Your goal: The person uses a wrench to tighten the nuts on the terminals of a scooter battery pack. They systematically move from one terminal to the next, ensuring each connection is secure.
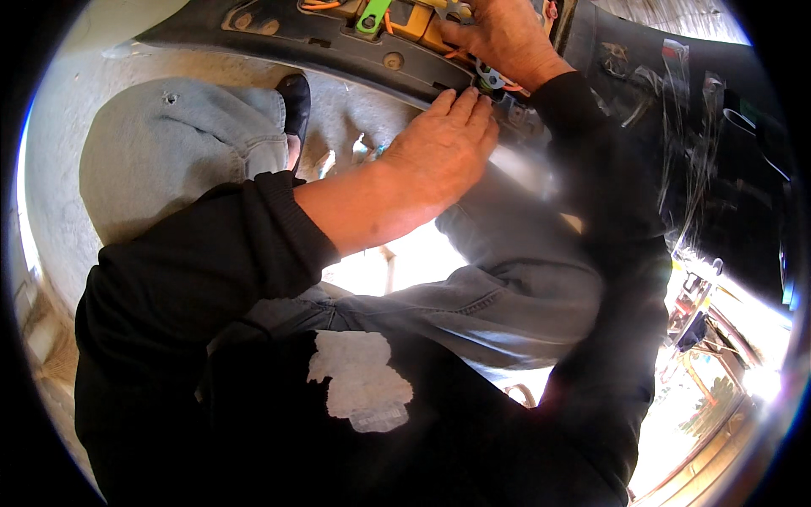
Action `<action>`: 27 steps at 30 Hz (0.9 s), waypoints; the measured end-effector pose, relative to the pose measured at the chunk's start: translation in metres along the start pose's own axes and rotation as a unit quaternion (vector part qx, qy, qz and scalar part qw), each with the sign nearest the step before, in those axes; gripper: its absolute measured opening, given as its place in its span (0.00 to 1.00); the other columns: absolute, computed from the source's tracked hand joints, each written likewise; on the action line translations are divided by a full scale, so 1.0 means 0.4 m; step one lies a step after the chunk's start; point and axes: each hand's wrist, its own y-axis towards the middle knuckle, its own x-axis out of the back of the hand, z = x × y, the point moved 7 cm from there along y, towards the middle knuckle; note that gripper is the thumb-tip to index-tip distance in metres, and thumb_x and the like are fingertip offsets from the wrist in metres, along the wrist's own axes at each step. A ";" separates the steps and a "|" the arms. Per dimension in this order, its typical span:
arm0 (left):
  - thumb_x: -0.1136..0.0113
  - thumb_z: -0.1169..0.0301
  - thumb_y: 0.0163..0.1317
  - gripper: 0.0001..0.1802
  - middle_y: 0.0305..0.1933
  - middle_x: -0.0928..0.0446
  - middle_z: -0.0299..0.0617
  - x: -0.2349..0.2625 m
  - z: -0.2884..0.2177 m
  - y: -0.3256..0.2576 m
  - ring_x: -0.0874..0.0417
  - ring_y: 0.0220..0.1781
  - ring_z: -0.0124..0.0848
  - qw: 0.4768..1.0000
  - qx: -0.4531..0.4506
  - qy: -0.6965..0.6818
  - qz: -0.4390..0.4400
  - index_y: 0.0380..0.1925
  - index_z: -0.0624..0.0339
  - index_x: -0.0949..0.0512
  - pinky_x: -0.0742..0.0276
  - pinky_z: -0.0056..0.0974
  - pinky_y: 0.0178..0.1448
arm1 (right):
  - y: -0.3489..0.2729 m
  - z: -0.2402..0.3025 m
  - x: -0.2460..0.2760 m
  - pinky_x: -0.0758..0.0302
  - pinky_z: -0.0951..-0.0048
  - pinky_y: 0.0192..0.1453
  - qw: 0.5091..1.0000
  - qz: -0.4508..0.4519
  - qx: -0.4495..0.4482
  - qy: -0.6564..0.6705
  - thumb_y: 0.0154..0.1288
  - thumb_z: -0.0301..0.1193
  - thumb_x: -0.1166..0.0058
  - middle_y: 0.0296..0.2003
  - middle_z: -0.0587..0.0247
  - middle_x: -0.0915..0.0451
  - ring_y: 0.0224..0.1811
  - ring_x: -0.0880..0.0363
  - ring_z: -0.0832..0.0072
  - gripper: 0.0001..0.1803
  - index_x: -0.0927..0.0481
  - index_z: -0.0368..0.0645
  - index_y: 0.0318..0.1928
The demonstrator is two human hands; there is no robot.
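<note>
My left hand (443, 150) lies with its fingers stretched out side by side on the near edge of a dark panel (355, 57). Beyond it, in the panel's recess, my right hand (505, 40) has its fingers curled by yellow blocks (416, 20). The fingertips are partly cut off by the top of the view, and what they grip cannot be made out. Under my right palm sits a small grey metal piece (488, 74) with holes. A bright green strip (372, 15) and orange wires (388, 24) cross the yellow blocks.
To the right, a dark surface (634, 84) carries torn clear plastic tape (676, 118). My legs in grey trousers (182, 152) fold below the panel over a grey floor (63, 169). Assorted objects lie in bright light at the lower right.
</note>
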 end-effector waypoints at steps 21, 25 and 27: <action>0.28 0.57 0.53 0.47 0.71 0.31 0.65 -0.001 0.003 -0.005 0.33 0.76 0.53 1.000 -0.002 0.018 -0.003 0.67 0.77 0.31 0.39 0.50 0.79 | -0.086 -0.126 0.061 0.19 0.54 0.42 0.967 -0.150 -0.202 -0.033 0.55 0.38 0.28 0.35 0.39 0.15 0.38 0.14 0.47 0.24 0.15 0.31 0.45; 0.25 0.55 0.48 0.50 0.71 0.31 0.64 -0.005 0.003 -0.003 0.33 0.76 0.53 1.000 -0.002 0.009 -0.012 0.66 0.78 0.31 0.39 0.50 0.79 | -0.101 -0.128 0.063 0.20 0.53 0.43 0.966 -0.166 -0.197 -0.034 0.56 0.39 0.29 0.35 0.37 0.15 0.39 0.14 0.45 0.23 0.15 0.31 0.43; 0.24 0.55 0.47 0.51 0.71 0.31 0.64 -0.003 0.004 -0.003 0.33 0.76 0.54 1.000 -0.005 0.010 -0.008 0.66 0.78 0.31 0.39 0.50 0.79 | -0.106 -0.126 0.056 0.20 0.53 0.43 0.963 -0.181 -0.192 -0.056 0.56 0.39 0.29 0.36 0.36 0.15 0.39 0.14 0.45 0.23 0.16 0.31 0.44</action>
